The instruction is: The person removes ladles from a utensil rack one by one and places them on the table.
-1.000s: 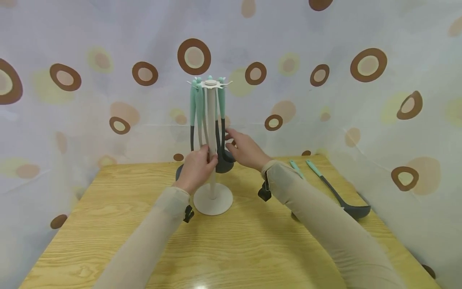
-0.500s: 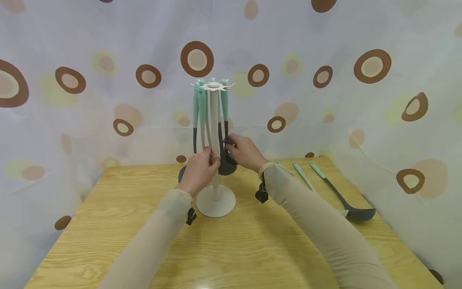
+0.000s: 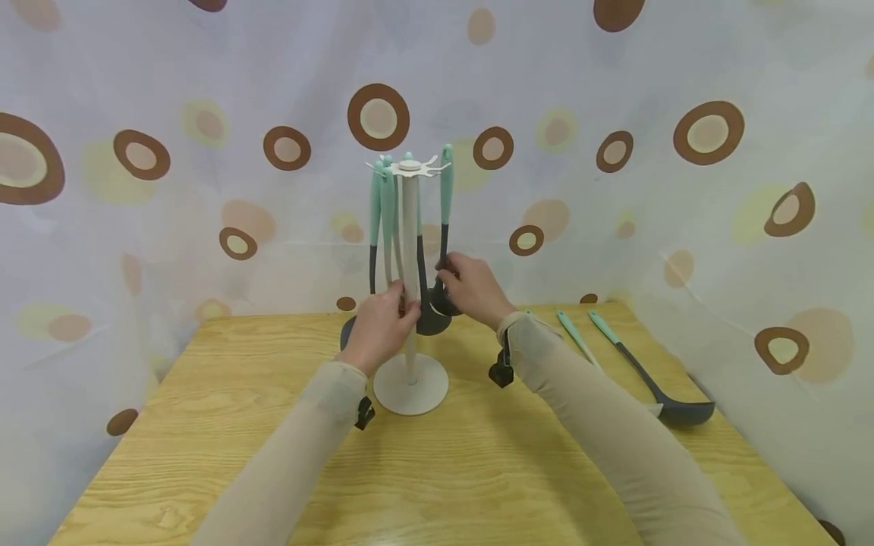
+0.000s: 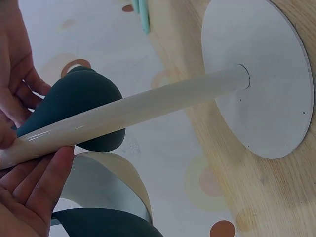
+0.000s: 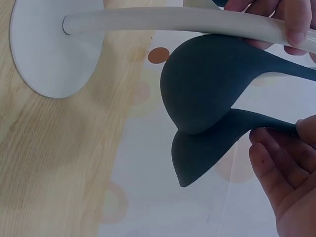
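A white utensil stand (image 3: 410,250) rises in the middle in the head view, its round base on the table. My left hand (image 3: 378,326) grips its pole at mid height, fingers curled round it. My right hand (image 3: 478,292) pinches the lower dark shaft of a ladle with a mint-green handle (image 3: 447,189). The handle's top overlaps the tip of a right-hand hook. In the right wrist view the ladle's dark bowl (image 5: 202,158) overlaps another hanging dark bowl (image 5: 207,84). Several more mint-handled utensils (image 3: 388,212) hang on the left and rear hooks.
At the right of the wooden table (image 3: 225,425) lies a dark ladle (image 3: 683,413) with a mint handle. Other mint-handled utensils (image 3: 573,330) lie beside it, partly behind my right sleeve. A patterned cloth (image 3: 205,83) stands behind the table.
My right hand has taken hold of the ladle's shaft and drawn it rightward, away from the pole. Its handle top has shifted outward along the hook. My left hand stays on the pole.
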`<act>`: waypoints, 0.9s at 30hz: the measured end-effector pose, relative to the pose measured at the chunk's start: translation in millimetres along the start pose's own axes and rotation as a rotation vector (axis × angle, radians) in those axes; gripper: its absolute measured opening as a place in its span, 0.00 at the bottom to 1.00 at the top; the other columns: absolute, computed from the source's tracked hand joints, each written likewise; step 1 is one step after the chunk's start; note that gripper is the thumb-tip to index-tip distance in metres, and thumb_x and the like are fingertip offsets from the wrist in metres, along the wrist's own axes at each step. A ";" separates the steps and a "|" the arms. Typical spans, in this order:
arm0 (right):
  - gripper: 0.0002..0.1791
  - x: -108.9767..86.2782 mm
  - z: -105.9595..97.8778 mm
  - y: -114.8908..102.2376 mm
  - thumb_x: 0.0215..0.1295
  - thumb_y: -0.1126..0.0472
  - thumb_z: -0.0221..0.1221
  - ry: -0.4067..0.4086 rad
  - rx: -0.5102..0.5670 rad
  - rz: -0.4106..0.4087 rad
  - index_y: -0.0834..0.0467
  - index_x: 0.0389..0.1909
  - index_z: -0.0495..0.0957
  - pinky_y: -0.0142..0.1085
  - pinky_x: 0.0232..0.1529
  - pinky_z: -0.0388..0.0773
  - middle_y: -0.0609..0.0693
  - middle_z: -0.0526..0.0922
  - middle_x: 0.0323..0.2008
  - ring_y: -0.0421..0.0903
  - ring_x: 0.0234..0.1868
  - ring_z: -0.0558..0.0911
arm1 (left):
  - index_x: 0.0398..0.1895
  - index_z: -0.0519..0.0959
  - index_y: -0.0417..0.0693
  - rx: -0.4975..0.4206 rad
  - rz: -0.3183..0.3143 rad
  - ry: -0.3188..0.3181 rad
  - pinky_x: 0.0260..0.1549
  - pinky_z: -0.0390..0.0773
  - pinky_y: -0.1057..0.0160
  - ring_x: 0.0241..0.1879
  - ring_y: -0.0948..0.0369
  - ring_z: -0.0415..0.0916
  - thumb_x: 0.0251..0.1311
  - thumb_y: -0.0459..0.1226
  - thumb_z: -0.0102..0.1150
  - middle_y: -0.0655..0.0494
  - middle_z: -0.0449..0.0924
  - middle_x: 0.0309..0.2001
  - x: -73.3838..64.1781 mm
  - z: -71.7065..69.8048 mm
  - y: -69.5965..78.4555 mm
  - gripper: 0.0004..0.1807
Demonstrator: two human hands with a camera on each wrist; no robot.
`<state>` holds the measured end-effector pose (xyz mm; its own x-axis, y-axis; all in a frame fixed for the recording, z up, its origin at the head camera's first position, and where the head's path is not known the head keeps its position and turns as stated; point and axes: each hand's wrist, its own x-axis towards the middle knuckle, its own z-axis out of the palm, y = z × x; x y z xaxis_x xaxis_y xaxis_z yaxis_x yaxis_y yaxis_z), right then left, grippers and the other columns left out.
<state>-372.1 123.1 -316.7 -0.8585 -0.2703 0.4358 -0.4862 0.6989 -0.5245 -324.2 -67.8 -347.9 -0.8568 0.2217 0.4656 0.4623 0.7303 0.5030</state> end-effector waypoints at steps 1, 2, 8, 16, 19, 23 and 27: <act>0.11 -1.0 -1.7 1.1 0.76 0.59 0.52 0.003 0.008 0.007 0.58 0.47 0.81 0.41 0.37 0.79 0.54 0.87 0.37 0.48 0.35 0.84 | 0.42 0.72 0.47 0.001 0.001 0.003 0.29 0.82 0.59 0.28 0.57 0.78 0.72 0.43 0.52 0.52 0.80 0.30 -0.2 0.7 0.1 0.09; 0.10 -2.0 -3.5 2.4 0.76 0.60 0.52 0.004 0.016 0.015 0.58 0.47 0.81 0.40 0.35 0.79 0.54 0.87 0.36 0.48 0.34 0.84 | 0.42 0.72 0.47 0.001 0.000 0.006 0.29 0.82 0.59 0.28 0.57 0.79 0.72 0.43 0.52 0.52 0.81 0.30 -0.2 1.5 0.2 0.09; 0.10 -14.0 -20.5 14.0 0.76 0.59 0.51 -0.028 0.036 0.052 0.58 0.46 0.80 0.40 0.35 0.80 0.54 0.87 0.36 0.50 0.35 0.87 | 0.43 0.72 0.47 -0.007 -0.004 0.000 0.32 0.85 0.57 0.31 0.56 0.82 0.72 0.44 0.52 0.50 0.83 0.34 0.3 3.6 0.9 0.10; 0.10 -37.1 -40.7 32.1 0.76 0.57 0.54 -0.146 -0.060 0.062 0.58 0.37 0.78 0.39 0.32 0.80 0.53 0.84 0.31 0.50 0.33 0.87 | 0.44 0.73 0.46 0.005 0.005 0.006 0.34 0.85 0.55 0.34 0.54 0.85 0.73 0.44 0.51 0.47 0.86 0.39 0.4 2.4 -2.6 0.11; 0.11 -44.7 -44.5 38.3 0.76 0.57 0.54 -0.190 -0.068 0.076 0.59 0.34 0.77 0.37 0.30 0.79 0.56 0.84 0.29 0.48 0.30 0.87 | 0.45 0.73 0.45 0.004 0.007 0.010 0.34 0.85 0.55 0.35 0.53 0.85 0.73 0.45 0.50 0.46 0.86 0.39 0.1 1.8 -3.2 0.12; 0.12 -54.9 -47.3 47.7 0.76 0.58 0.55 -0.246 -0.083 0.105 0.60 0.32 0.77 0.37 0.30 0.79 0.57 0.84 0.28 0.44 0.27 0.86 | 0.46 0.74 0.44 -0.005 0.009 0.007 0.35 0.85 0.54 0.35 0.54 0.85 0.73 0.45 0.50 0.46 0.86 0.39 -0.6 2.3 -2.6 0.13; 0.12 -62.3 -47.3 56.7 0.75 0.57 0.55 -0.283 -0.113 0.140 0.60 0.33 0.78 0.37 0.32 0.81 0.56 0.85 0.28 0.42 0.26 0.85 | 0.46 0.73 0.45 -0.007 0.015 0.010 0.34 0.85 0.55 0.33 0.54 0.84 0.73 0.45 0.50 0.47 0.86 0.38 -1.1 2.9 -2.5 0.13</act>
<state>-338.5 211.0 -339.0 -0.9347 -0.3282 0.1368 -0.3527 0.8070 -0.4736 -325.1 -68.0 -351.8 -0.8475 0.2260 0.4802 0.4765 0.7225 0.5010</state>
